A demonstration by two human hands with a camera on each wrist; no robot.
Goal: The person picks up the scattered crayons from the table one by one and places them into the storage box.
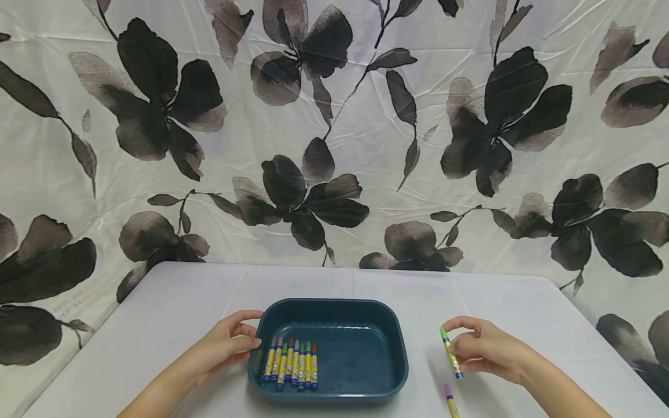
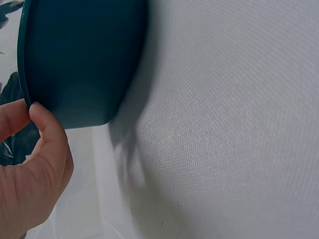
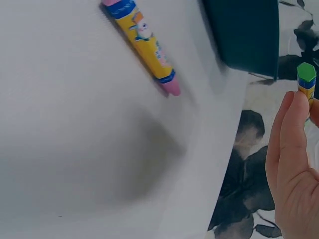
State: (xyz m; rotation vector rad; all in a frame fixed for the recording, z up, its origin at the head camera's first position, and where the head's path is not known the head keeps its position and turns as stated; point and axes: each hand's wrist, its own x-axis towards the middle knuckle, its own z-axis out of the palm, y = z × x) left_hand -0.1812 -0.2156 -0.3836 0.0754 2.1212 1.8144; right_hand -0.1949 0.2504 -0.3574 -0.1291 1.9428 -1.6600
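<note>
My left hand (image 1: 218, 347) pinches the left rim of a dark teal plastic tray (image 1: 360, 357), fingers and thumb on either side of the edge. Inside the tray, several yellow-and-blue wrapped crayons (image 1: 290, 364) lie side by side at the left. To the right of the tray, my right hand (image 1: 491, 350) holds a green crayon (image 1: 454, 363) between thumb and fingers, above the table. Its green flat end (image 3: 306, 72) shows in the right wrist view. Below that hand, a pink crayon (image 3: 147, 47) lies on the table, partly cut off at the frame's edge.
A white cloth covers the table (image 1: 209, 307). Behind it hangs a white curtain (image 1: 397, 220) printed with dark flowers. The tray's right wall (image 1: 403, 360) stands between the crayons inside it and my right hand.
</note>
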